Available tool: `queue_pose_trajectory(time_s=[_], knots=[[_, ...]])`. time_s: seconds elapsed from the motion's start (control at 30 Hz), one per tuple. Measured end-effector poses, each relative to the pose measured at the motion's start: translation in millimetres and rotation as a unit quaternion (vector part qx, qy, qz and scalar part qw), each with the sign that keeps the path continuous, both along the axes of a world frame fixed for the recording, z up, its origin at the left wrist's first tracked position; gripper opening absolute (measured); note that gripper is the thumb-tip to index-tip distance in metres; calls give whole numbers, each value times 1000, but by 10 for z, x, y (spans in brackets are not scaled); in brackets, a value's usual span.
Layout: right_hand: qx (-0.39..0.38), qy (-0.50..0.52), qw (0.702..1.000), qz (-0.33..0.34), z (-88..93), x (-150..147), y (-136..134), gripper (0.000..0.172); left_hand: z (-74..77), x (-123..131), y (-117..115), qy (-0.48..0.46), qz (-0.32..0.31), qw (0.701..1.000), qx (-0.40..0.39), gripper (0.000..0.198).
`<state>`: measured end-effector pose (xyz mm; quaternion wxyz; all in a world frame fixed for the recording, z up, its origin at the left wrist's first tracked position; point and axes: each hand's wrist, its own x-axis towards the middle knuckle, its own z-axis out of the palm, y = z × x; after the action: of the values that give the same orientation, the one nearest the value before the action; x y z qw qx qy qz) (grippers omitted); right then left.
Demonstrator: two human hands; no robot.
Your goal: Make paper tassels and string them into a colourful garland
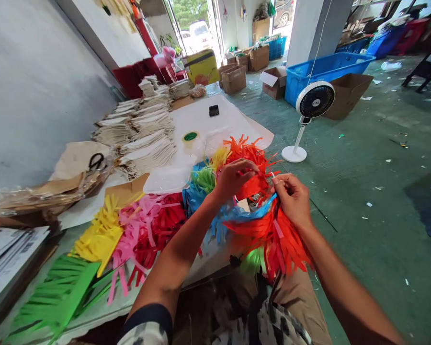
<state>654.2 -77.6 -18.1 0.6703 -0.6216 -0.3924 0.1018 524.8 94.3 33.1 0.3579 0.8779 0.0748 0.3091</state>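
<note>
Right hand [292,197] pinches the fringed ring [249,215] at the edge of the bench [205,268]; left hand [235,179] is loosely curled, and one cannot tell if it holds anything. Orange fringe [289,244] seems already fixed, while yellow fringe [100,230] and green fringe [62,282] lie apart, apparently unused.

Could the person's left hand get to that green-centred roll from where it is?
Probably yes: the green-centred roll lies uncovered ahead of the left hand, with seemingly only loose yellow fringe between them to reach over.
</note>
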Motion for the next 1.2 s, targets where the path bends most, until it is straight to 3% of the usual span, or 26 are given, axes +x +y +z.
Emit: queue_pose_trajectory(time_s=[0.13,0.27,0.4,0.57,0.63,0.7,0.77,0.87,1.1,1.2], knots=[[45,-16,999,-12,61,-37,78,20,93,68,-135,-120,-35,978,-166,15],[47,20,994,97,115,-50,111,25,93,79,-314,-109,-35,942,-317,27],[7,33,994,101,124,-71,100,38,27,26,-409,-81,-31,908,-411,37],[-6,15,996,88,92,-149,117,40,-94,-8,-467,-90,-9,911,-402,33],[-7,1,997,74,57,-239,158,36,-169,63,-549,-127,40,916,-379,27],[-5,-8,999,32,7,-357,214,32,-259,189,-655,-192,125,895,-383,21],[-1,-11,999,-30,-45,-463,267,29,-342,325,-740,-243,195,854,-417,20],[3,-14,996,-85,-90,-530,307,26,-397,440,-770,-248,212,835,-442,20],[-7,-20,1000,-10,-80,-504,265,24,-255,280,-636,-269,268,859,-343,10],[-16,-45,998,33,-81,-551,255,26,-192,248,-572,-294,299,848,-323,11]])
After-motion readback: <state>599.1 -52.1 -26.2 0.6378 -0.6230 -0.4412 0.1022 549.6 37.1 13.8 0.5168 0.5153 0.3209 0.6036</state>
